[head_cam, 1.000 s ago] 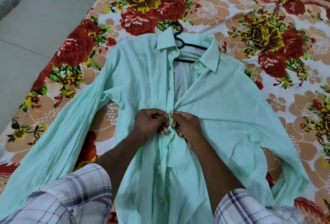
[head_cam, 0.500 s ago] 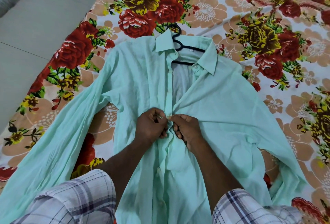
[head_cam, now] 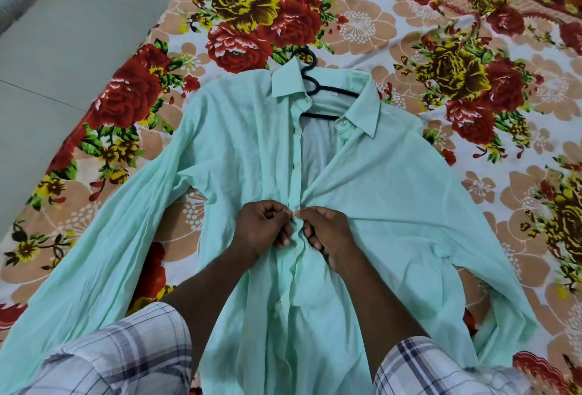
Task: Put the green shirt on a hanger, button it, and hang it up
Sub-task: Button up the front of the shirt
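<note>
The green shirt [head_cam: 378, 205] lies flat on the flowery sheet [head_cam: 362, 23], sleeves spread wide, with a black hanger [head_cam: 310, 75] inside its collar. The left hand [head_cam: 261, 231] and the right hand [head_cam: 327, 232] meet at the middle of the front. Both have curled fingers pinching the shirt's edges together there. The top part is open.

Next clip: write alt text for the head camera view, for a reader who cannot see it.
The left hand and right hand pinch the placket of a light green shirt at mid-chest. The shirt lies spread on a floral sheet, a black hanger inside its open collar.
</note>
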